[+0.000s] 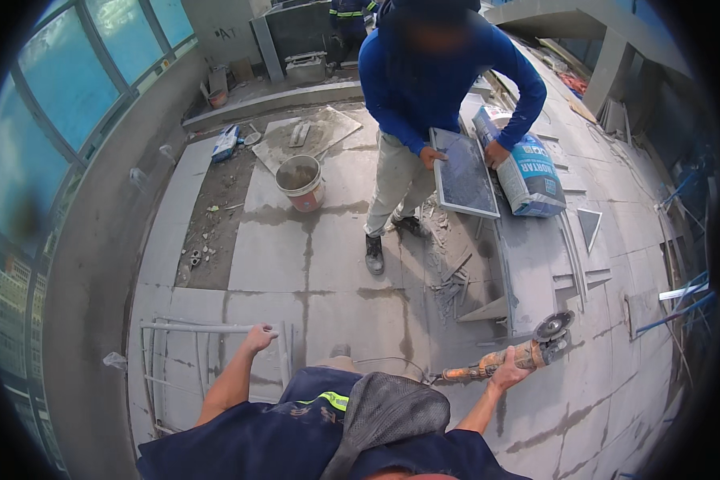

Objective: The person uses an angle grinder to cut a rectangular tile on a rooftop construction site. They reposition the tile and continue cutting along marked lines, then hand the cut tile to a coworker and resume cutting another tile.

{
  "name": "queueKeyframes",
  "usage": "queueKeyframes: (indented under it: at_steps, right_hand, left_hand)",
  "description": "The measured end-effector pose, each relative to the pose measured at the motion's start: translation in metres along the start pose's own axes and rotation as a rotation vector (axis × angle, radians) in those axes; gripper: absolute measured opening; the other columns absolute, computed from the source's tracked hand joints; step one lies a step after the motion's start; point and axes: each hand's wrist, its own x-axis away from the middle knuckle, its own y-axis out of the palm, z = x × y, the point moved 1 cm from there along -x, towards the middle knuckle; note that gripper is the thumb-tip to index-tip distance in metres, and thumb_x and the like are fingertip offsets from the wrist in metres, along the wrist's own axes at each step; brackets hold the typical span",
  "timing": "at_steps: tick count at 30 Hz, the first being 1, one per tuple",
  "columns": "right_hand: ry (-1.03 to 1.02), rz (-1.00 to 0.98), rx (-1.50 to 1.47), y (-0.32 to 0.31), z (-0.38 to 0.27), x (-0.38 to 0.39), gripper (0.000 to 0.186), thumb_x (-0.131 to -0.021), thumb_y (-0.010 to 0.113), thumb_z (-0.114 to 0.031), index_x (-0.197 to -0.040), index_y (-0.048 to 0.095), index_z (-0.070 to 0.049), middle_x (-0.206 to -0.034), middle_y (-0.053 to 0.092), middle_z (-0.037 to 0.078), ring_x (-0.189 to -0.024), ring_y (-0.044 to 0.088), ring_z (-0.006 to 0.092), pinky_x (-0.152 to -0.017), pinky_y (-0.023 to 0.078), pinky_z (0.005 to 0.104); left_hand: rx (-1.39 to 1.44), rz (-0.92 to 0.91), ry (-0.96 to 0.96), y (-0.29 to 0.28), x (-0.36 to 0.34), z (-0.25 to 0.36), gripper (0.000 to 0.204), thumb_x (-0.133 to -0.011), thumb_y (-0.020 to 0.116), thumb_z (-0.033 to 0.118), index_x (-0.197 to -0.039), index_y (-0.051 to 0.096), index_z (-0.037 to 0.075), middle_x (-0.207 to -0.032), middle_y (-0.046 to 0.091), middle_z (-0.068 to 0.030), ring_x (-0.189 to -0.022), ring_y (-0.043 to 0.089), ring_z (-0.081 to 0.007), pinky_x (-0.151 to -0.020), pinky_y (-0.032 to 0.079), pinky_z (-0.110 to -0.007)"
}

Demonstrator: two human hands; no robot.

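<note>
My left hand (260, 338) is closed on the upper bar of a grey metal tube frame (208, 327), which stands on the paving at my left. My right hand (510, 372) grips an orange angle grinder (530, 352) by its body. The grinder's round disc (554, 326) points away to the right, over the paving beside a raised slab edge, and I cannot tell whether it spins. A cord trails from the tool's rear end toward my body. Facing me, a co-worker in a blue long-sleeved top (404, 84) holds a dark rectangular tile (466, 172) tilted between both hands.
A blue-and-white bag (528, 164) lies on the raised slabs (528, 264) at the right. Broken offcuts (454, 284) litter the ground below them. A bucket (300, 188) stands ahead, with a trowel (299, 134) behind it. Debris fills an unpaved strip (208, 232) near the left wall.
</note>
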Motion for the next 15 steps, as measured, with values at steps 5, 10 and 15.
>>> queueKeyframes:
  at_steps: [5,10,15]
  right_hand:
    - [0.03,-0.095,0.015,0.001,0.005,-0.023,0.085,-0.073,0.079,-0.008,-0.143,0.032,0.006,-0.137,0.047,0.02,-0.124,0.049,0.0322,-0.109,0.037,0.0423]
    - [0.017,-0.154,-0.056,0.002,0.004,-0.051,0.085,-0.073,0.079,-0.008,-0.143,0.034,0.005,-0.134,0.048,0.018,-0.123,0.049,0.0305,-0.108,0.036,0.0401]
    - [0.0,-0.166,-0.084,-0.007,0.009,-0.073,0.077,-0.075,0.076,-0.006,-0.14,0.037,0.003,-0.13,0.051,0.015,-0.117,0.052,0.0271,-0.106,0.038,0.0386]
  left_hand:
    - [0.115,0.035,-0.104,0.022,0.082,-0.004,0.056,-0.08,0.074,0.029,-0.123,0.063,-0.005,-0.116,0.068,-0.0209,-0.109,0.065,-0.0299,-0.095,0.05,-0.038]
    - [0.1,0.073,-0.299,0.051,0.161,-0.036,0.051,-0.08,0.074,0.028,-0.119,0.065,-0.005,-0.112,0.07,-0.0187,-0.106,0.065,-0.0277,-0.09,0.051,-0.037]
    - [-0.052,-0.095,-0.396,0.071,0.201,-0.098,0.043,-0.081,0.074,0.028,-0.114,0.069,-0.001,-0.098,0.07,-0.0143,-0.082,0.066,-0.0258,-0.071,0.054,-0.038]
